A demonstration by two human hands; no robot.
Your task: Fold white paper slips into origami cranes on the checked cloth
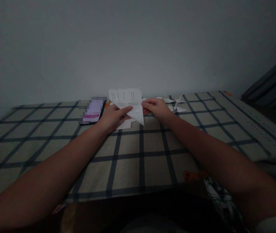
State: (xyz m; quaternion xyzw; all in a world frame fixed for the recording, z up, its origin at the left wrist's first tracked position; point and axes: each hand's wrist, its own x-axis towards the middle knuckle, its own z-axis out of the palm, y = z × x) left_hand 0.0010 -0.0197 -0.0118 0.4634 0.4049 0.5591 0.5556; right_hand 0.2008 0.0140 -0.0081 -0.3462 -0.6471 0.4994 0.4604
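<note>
A printed sheet of paper (128, 96) is held up above the table between both hands, its lower part coming to a point. My left hand (114, 117) grips it from the left, thumb lying across the printed front and fingers behind. On the right edge, the thumb and fingertips of my right hand (156, 108) pinch the same sheet. Below my left hand lies more white paper (124, 124) on the cloth. Just beyond my right hand rest folded paper cranes (177, 104), partly hidden by that hand.
A phone or tablet (93, 110) with a partly blurred, lit screen lies left of my left hand. The table wears a checked tablecloth (152, 139) and stands against a plain wall (138, 45). Dark slanted bars (271, 77) are at the far right.
</note>
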